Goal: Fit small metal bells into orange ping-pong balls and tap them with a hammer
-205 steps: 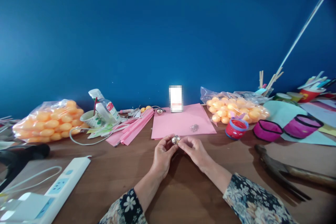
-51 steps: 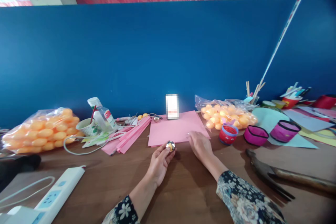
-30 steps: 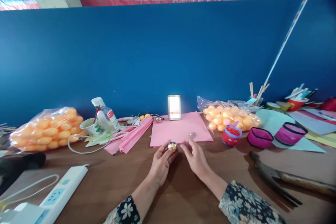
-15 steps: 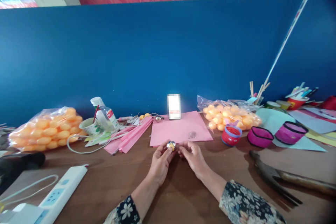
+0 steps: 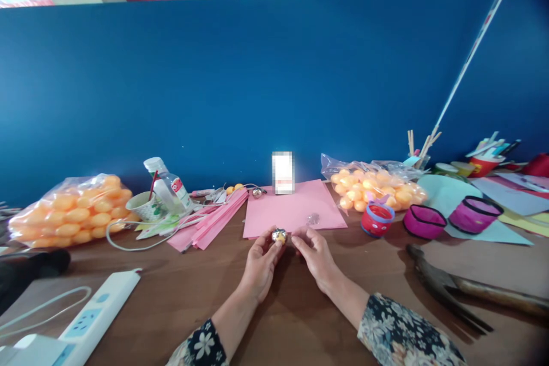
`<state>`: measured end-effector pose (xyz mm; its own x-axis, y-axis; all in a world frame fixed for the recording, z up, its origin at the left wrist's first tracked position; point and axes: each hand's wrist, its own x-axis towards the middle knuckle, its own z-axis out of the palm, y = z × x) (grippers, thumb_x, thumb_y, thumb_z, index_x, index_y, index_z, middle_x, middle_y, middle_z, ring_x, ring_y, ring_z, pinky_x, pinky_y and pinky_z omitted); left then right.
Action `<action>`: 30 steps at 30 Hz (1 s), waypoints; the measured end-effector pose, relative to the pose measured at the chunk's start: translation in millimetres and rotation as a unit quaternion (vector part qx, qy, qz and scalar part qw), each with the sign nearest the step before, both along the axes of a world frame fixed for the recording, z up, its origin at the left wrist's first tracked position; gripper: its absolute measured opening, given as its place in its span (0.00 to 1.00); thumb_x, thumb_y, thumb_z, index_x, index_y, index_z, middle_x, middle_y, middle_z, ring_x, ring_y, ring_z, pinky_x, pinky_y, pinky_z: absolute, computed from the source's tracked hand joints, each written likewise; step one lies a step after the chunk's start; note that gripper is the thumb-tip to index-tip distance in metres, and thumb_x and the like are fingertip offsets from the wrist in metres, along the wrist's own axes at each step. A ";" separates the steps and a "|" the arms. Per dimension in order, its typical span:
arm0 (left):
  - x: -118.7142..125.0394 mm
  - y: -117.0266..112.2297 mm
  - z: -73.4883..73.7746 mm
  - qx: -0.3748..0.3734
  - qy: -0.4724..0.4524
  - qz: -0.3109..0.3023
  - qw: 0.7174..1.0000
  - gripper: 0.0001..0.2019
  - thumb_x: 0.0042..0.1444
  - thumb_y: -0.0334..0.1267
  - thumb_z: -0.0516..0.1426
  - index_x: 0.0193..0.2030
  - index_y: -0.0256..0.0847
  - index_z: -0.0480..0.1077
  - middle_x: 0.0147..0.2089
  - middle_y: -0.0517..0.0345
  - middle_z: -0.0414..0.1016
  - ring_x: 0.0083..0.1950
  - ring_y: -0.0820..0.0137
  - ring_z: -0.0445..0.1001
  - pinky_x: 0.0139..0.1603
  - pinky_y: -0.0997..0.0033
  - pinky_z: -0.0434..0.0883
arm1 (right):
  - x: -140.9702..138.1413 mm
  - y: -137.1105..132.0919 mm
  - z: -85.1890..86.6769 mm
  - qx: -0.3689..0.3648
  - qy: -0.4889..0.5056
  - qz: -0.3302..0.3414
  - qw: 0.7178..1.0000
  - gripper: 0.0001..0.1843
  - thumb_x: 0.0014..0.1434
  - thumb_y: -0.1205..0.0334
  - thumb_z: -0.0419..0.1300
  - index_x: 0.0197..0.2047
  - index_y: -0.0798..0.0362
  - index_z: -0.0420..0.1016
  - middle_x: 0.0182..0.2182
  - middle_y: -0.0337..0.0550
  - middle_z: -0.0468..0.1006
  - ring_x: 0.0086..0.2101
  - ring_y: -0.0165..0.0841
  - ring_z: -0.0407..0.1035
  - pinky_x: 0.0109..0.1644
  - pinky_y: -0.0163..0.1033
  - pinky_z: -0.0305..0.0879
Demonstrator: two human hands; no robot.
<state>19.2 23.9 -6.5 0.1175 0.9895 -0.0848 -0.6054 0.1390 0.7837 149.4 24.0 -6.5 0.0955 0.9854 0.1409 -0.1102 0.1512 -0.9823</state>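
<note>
Over the table's middle, my left hand (image 5: 260, 267) is closed on a small shiny silver ball (image 5: 279, 235) with a yellow patch, pinched between thumb and fingers. Just to its right is my right hand (image 5: 316, 256), thumb and fingertips pressed together; anything in that pinch is too small to make out. Its fingertips are close to the ball but apart from it. Behind both hands lie pink paper sheets (image 5: 285, 209), with a small clear glittery bit (image 5: 313, 218) on them. A similar shiny ball (image 5: 256, 193) rests by their far left corner.
Bags of orange balls (image 5: 77, 211) (image 5: 369, 186) stand left and right. A red cup (image 5: 377, 219), purple fabric rings (image 5: 424, 222) and a claw hammer (image 5: 446, 286) are at right. At left are pink strips (image 5: 218, 220), a bottle (image 5: 169, 186) and a power strip (image 5: 96, 317).
My right fingertips have drawn slightly away from the shiny ball, widening the gap. The left hand keeps its hold. The whole view has shifted a little.
</note>
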 end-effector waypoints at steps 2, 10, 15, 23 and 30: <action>-0.2 0.4 -0.9 0.000 0.004 0.000 1.000 0.23 0.45 0.31 0.62 0.49 0.40 0.66 0.44 0.53 0.75 0.48 0.69 0.72 0.57 0.66 0.63 | 0.0 -0.7 0.5 -0.006 0.009 0.004 1.000 0.12 0.47 0.53 0.61 0.30 0.53 0.69 0.23 0.36 0.69 0.23 0.27 0.61 0.26 0.32 0.60; -1.9 0.5 -3.9 0.003 0.019 -0.011 1.000 0.24 0.43 0.33 0.63 0.50 0.40 0.66 0.44 0.53 0.75 0.44 0.70 0.74 0.53 0.67 0.65 | -1.3 -2.5 1.1 -0.026 0.018 0.022 0.999 0.13 0.48 0.53 0.61 0.32 0.53 0.68 0.25 0.38 0.72 0.27 0.30 0.65 0.28 0.33 0.62; -1.3 -0.1 -4.7 0.022 0.039 -0.009 0.999 0.25 0.42 0.33 0.63 0.49 0.39 0.66 0.43 0.52 0.75 0.44 0.68 0.73 0.53 0.66 0.64 | -1.9 -2.8 0.6 -0.028 0.009 0.019 0.999 0.12 0.47 0.53 0.62 0.31 0.53 0.69 0.24 0.36 0.71 0.24 0.28 0.63 0.27 0.32 0.60; 0.1 -0.3 -5.6 0.030 0.063 0.009 0.997 0.24 0.41 0.33 0.64 0.48 0.39 0.66 0.44 0.51 0.75 0.46 0.67 0.73 0.52 0.64 0.64 | 0.1 -2.8 2.2 -0.019 -0.032 0.048 0.998 0.12 0.48 0.53 0.61 0.29 0.54 0.73 0.24 0.38 0.73 0.25 0.28 0.63 0.27 0.32 0.57; 0.4 -0.5 -2.7 0.028 0.064 0.021 0.997 0.23 0.40 0.32 0.64 0.46 0.39 0.67 0.42 0.52 0.75 0.44 0.68 0.73 0.51 0.66 0.65 | 0.1 -2.4 0.5 -0.024 -0.048 0.046 0.998 0.13 0.48 0.53 0.61 0.29 0.55 0.73 0.24 0.39 0.73 0.24 0.29 0.63 0.26 0.32 0.57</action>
<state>19.6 23.4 -9.2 0.0672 0.9969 -0.0414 -0.5043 0.0697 0.8607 149.5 21.7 -6.0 -0.0063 0.9951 0.0984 -0.0273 0.0982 -0.9948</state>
